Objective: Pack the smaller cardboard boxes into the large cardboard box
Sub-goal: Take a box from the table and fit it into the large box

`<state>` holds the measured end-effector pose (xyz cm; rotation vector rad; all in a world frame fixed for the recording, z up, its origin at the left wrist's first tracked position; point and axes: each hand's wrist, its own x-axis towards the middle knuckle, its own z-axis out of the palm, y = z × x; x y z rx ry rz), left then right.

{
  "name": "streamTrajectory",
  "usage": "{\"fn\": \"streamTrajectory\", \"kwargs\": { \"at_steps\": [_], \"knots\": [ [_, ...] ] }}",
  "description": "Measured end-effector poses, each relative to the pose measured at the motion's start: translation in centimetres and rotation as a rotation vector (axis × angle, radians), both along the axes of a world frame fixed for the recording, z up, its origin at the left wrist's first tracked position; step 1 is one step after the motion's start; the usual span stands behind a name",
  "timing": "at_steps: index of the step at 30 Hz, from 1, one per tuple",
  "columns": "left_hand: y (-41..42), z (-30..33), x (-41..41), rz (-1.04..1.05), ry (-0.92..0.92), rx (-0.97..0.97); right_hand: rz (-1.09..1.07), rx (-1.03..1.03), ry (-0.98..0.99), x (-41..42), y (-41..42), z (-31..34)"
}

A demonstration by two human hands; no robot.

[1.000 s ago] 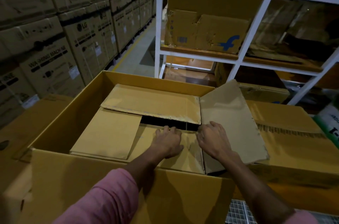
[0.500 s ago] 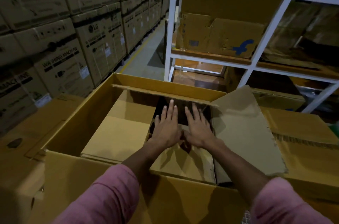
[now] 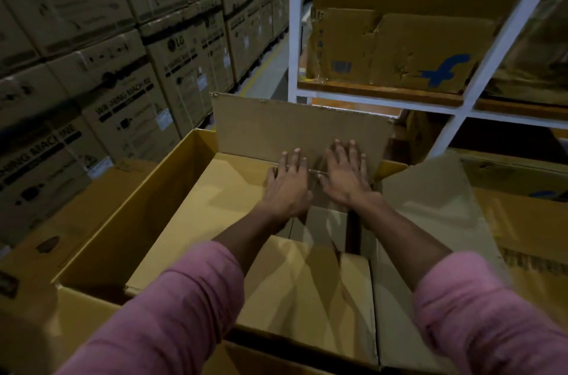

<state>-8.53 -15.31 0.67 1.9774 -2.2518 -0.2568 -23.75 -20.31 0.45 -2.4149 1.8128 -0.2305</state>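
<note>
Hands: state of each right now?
Left hand: open, fingers straight, pressing the raised flap.
Right hand: open, fingers straight, pressing the same flap.

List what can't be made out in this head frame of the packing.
- Inside of the smaller box: hidden by both forearms and shadow.
- Left hand and right hand palms: pressed against the raised flap, contact unseen.
- Large box near wall: cut off by the bottom edge.
- Shelf carton label: too small, dim.
</note>
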Motion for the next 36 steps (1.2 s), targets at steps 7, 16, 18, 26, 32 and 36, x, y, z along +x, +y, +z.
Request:
{"fn": "streamTrajectory", "kwargs": {
  "at_steps": [7, 16, 18, 26, 32, 36],
  "knots": [
    [-5.0, -1.2, -0.6, 0.002, -0.001, 0.097, 0.013, -0.076, 0.05, -1.3, -2.1, -1.4],
    [-6.3, -1.7, -0.9, 0.035, -0.045, 0.174, 0.007, -0.121, 0.072, -0.8, -3.3, -1.5],
    [-6.2, -1.5, -0.8, 0.038, -0.038, 0.145, -0.013, -0.162, 0.043, -0.3, -2.9, -1.4],
    [-2.5, -2.7, -0.5, -0.02, -0.027, 0.174, -0.004, -0.154, -0.049, 1.5, -0.2, -2.6],
    [1.5, -5.1, 0.4, -0.099, -0.217, 0.479, 0.092, 0.137, -0.021, 3.7, 3.4, -4.5],
    [4.0, -3.9, 2.1, 0.002, -0.444, 0.39, 0.137, 0.178, -0.113, 5.8, 5.1, -4.8]
  ]
}}
